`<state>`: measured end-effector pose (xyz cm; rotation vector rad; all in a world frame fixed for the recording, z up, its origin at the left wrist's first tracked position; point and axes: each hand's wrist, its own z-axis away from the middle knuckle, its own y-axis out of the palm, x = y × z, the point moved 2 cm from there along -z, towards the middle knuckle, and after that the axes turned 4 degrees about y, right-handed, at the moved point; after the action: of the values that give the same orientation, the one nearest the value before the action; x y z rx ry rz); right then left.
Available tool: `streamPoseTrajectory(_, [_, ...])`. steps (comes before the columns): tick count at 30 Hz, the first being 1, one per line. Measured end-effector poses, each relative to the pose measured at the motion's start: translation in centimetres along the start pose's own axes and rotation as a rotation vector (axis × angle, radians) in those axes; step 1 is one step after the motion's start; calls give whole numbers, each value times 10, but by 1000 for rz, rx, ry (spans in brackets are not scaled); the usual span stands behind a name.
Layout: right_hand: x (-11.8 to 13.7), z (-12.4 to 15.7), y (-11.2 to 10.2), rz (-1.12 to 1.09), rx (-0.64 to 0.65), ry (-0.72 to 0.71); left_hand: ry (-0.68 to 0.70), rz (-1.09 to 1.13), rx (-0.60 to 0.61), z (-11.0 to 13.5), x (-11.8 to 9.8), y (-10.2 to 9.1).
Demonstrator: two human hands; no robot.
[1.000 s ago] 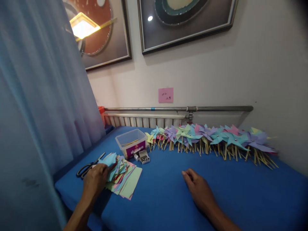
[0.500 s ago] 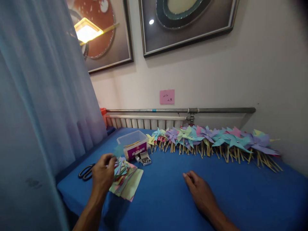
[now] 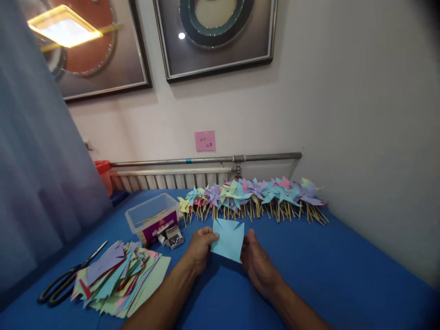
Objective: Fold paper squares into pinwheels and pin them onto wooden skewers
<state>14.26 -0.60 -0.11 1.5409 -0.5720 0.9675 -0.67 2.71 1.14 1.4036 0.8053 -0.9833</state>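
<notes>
A light blue paper square with cut slits is held upright over the blue tabletop. My left hand pinches its left edge. My right hand grips its lower right edge. Both hands are closed on the sheet. To the left lies a stack of cut coloured paper squares. A row of finished paper pinwheels on wooden sticks lies along the wall behind the sheet.
Black-handled scissors lie left of the paper stack. A clear plastic box with sticks stands behind it, with a small open box of pins beside it. A curtain hangs at left; a pipe and radiator run along the wall.
My left hand lifted a light blue sheet off the stack and carried it right to the table's middle. My right hand rose to grip it. The camera swung right.
</notes>
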Motion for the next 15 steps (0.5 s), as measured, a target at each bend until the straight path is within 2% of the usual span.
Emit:
streamPoseTrajectory(4, [-2, -2, -3, 25, -78, 25, -1, -3, -17, -1, 22, -9])
streamPoseTrajectory(9, [-15, -8, -7, 55, -231, -19, 3, -48, -48, 4, 22, -11])
streamPoseTrajectory(15, [-8, -4, -4, 27, -197, 12, 37, -53, -92, 4, 18, -10])
